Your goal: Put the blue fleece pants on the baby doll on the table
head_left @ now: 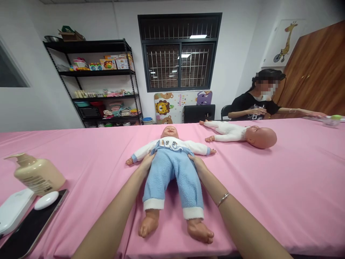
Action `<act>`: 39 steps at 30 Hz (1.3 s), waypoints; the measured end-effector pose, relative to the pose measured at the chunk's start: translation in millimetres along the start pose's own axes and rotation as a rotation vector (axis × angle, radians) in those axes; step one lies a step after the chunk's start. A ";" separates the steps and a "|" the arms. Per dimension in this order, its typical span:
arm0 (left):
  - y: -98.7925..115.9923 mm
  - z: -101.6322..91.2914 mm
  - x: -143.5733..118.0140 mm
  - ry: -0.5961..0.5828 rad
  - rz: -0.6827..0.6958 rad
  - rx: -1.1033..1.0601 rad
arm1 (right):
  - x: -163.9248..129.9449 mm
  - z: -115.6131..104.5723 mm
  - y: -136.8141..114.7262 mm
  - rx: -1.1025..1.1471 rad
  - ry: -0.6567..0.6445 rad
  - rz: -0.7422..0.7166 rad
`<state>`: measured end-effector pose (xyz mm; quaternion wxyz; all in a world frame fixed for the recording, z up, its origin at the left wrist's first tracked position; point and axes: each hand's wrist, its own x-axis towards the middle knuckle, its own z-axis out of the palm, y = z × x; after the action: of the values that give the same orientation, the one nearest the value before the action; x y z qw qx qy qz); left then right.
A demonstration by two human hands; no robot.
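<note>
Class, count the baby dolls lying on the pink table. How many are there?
2. One doll in blue overalls lies between the left hand and right hand; one doll in white lies farther back right.

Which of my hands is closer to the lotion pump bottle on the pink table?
Left. The left hand rests on the doll's side facing the pump bottle; the right hand is on the doll's far side, farther off.

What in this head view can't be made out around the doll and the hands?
- Left hand and right hand: fingertips tucked at the doll's waist, so the grip cannot be told.
- Pump bottle: label print too small.
- White case and dark tablet: cut off by the left edge.
- Shelf items: too small to name.
- Second doll: face turned away.
</note>
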<state>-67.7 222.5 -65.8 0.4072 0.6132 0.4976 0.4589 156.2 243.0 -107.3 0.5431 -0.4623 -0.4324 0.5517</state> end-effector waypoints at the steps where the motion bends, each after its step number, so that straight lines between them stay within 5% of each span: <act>1: 2.2 -2.5 -1.9 -0.004 0.007 -0.003 | 1.9 -0.5 0.9 0.038 0.035 0.077; 5: 8.8 -16.2 -2.8 0.147 0.075 0.121 | 5.6 -1.6 0.6 0.110 0.130 0.208; 9: 6.8 -24.7 0.4 0.329 0.118 0.267 | 4.2 -2.8 -5.2 -0.013 0.172 0.063; 14: 7.0 -17.3 -1.6 0.165 0.154 0.194 | -2.4 -1.0 -16.0 -0.137 0.189 -0.195; 17: 11.5 -10.3 -3.8 0.045 0.157 0.094 | -12.3 7.1 -21.2 -0.110 -0.010 -0.325; 21: 14.9 -9.0 -4.3 0.068 0.130 0.098 | -21.0 13.4 -23.1 -0.274 -0.176 -0.384; 26: 4.7 -12.4 2.4 0.054 0.167 0.121 | -13.9 9.2 -20.1 -0.421 -0.124 -0.353; 33: -2.2 -15.9 2.0 0.035 0.047 0.254 | -8.8 5.1 -13.2 0.026 -0.097 -0.094; 37: 5.7 -26.5 -8.4 0.031 -0.123 0.333 | -7.4 -2.2 -12.1 -0.302 0.108 -0.232; 39: 8.2 -27.8 -11.7 -0.043 -0.140 0.215 | -9.6 -2.8 -13.7 -0.373 0.078 -0.234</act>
<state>-93.6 210.8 -53.0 0.3807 0.6270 0.5765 0.3600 161.5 233.8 -94.1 0.5248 -0.5227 -0.5563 0.3769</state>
